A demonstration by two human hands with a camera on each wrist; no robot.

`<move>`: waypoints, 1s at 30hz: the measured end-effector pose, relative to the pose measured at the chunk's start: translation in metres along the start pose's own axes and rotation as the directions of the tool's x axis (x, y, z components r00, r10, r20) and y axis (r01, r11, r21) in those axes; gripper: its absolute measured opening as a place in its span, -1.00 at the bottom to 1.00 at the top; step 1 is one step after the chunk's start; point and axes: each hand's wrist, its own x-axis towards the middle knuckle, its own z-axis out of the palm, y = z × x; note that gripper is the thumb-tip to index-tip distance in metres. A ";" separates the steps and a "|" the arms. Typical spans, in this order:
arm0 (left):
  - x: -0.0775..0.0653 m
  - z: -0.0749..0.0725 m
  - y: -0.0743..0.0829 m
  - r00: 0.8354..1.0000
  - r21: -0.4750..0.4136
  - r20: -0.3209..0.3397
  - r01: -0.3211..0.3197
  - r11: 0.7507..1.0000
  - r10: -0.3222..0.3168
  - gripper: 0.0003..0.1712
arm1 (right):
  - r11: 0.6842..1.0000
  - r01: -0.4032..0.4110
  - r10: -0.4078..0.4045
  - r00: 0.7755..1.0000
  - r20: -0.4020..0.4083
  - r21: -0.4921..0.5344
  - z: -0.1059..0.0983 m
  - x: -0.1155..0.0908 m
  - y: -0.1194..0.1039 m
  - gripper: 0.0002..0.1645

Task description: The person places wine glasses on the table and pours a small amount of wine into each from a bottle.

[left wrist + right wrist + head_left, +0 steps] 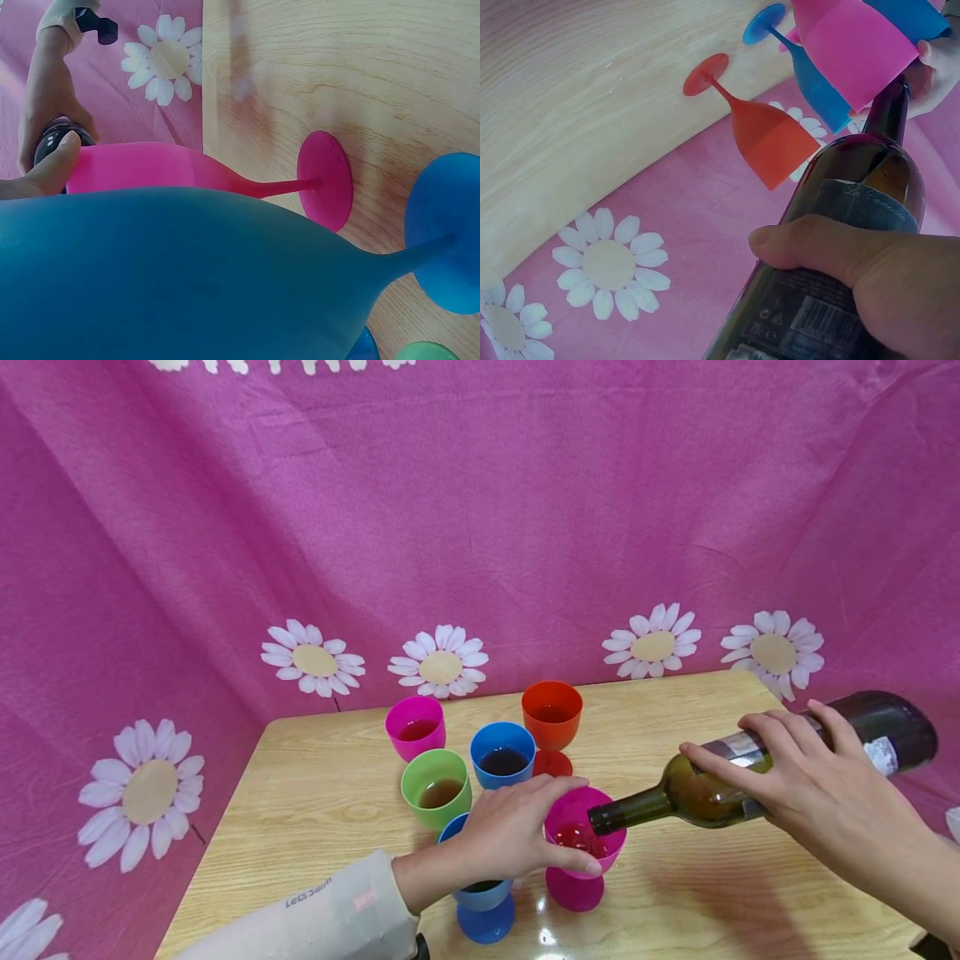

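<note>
My right hand [821, 768] grips a dark green wine bottle [701, 789] around its labelled body. The bottle is tilted left, its mouth over the rim of a pink goblet [576, 891]. Red liquid shows inside that goblet. My left hand [502, 831] holds the pink goblet's bowl at the rim, thumb on the near side and fingers on the far side. Beneath my left wrist stands a blue goblet [486, 922], partly hidden by the hand. In the right wrist view, the thumb [802, 244] lies across the bottle's back label.
Left of and behind the held goblet stand a green goblet [437, 789], another blue goblet [502, 747], a second pink goblet [415, 731] and an orange-red goblet [552, 714], all with dark liquid inside. A pink flowered cloth [525, 527] hangs behind the wooden table [322, 802].
</note>
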 end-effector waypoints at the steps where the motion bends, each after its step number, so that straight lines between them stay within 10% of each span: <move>1: 0.000 0.000 0.000 1.000 -0.002 0.002 0.002 1.000 -0.002 0.03 | 1.000 -0.001 0.001 1.000 0.001 0.000 0.000 0.000 0.000 0.50; 30: 0.000 0.001 0.000 1.000 -0.003 -0.001 0.002 1.000 -0.002 0.03 | 1.000 -0.010 0.010 1.000 0.012 -0.005 -0.005 0.002 -0.001 0.50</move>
